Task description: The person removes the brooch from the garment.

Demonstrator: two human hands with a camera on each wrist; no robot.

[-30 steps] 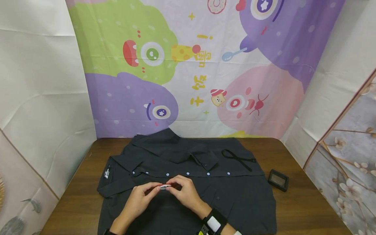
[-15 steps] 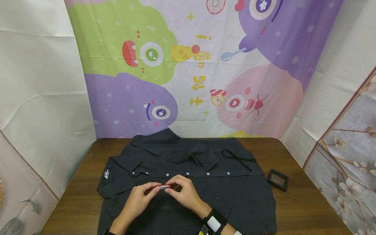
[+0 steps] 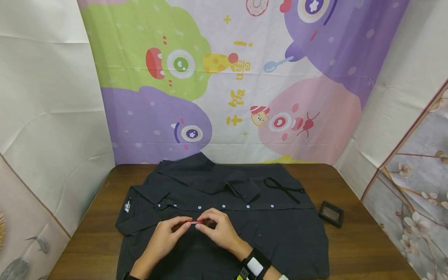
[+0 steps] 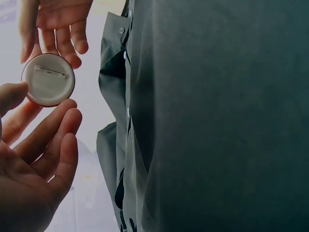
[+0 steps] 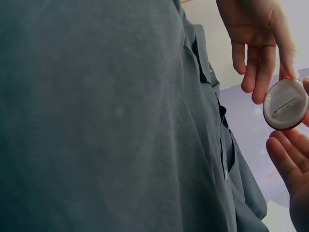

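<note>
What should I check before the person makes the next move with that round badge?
1. Badge pinched by both the left hand and the right hand: ok.
2. Pin on its back in sight: ok, both wrist views show it.
3. Pin unclasped: cannot tell, too small.
4. Shirt free of folds: not ok, folded in places.
5. Black strap off the shirt: not ok, it lies on top.
6. Black box apart from the hands: ok.
</note>
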